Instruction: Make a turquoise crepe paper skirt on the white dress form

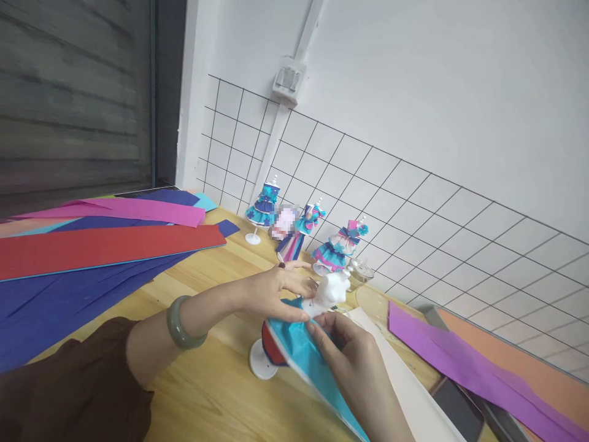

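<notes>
A small white dress-form mannequin [332,290] leans over the table in front of me, its round white base [262,361] toward the lower left. Around its waist lies a strip of light-blue crepe paper [317,368], trailing down to the right. Red paper [272,347] shows under the blue. My left hand [276,293] has its thumb pressed on the gathered blue paper at the waist, with some fingers hidden behind the form. With thumb and fingers, my right hand [352,347] pinches the same paper at the waist from the right.
Three dressed mini forms, in blue [263,205], in stripes [309,222] and in ruffles [338,248], stand by the wire grid [405,209]. Red [115,245] and dark-blue paper sheets lie left. At right are purple paper [460,362], a phone [458,408] and a glass cup [361,274].
</notes>
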{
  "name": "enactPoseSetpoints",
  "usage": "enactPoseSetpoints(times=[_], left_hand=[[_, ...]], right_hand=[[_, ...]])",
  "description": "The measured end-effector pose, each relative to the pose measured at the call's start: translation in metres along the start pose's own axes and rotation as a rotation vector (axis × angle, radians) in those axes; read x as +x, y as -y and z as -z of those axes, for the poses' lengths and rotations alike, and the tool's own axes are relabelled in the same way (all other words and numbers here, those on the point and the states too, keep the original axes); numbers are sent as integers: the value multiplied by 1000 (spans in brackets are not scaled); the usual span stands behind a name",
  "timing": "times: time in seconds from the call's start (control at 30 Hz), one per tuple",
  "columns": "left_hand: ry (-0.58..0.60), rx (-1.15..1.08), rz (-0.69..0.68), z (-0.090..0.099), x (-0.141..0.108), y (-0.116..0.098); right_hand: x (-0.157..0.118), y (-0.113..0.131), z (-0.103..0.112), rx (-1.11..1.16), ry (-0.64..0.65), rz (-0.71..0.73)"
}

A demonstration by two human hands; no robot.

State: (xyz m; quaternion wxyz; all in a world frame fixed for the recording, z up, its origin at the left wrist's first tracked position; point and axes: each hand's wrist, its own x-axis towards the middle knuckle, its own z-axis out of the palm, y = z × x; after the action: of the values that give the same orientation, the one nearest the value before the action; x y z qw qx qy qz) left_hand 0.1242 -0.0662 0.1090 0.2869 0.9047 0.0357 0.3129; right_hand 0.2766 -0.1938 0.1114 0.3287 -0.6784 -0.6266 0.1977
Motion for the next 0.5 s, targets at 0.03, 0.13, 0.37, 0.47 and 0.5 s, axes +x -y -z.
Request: enactPoseSetpoints(times=[0.03,0.13,0.37,0.47,0.5], left_hand=[[-5,19,36,1,0,0],[-3,46,108,3,-2,-1],[-14,72,27,4,1,-8],[5,62,37,4,2,-9],[8,50,29,4,1,-9]], right_hand=[[0,0,0,-1,-1,3],[0,1,-1,9,6,7],[-2,2,0,-4,12,-13],[-2,0,0,-59,-14,-33],[-1,0,0,-78,-24,-33]])
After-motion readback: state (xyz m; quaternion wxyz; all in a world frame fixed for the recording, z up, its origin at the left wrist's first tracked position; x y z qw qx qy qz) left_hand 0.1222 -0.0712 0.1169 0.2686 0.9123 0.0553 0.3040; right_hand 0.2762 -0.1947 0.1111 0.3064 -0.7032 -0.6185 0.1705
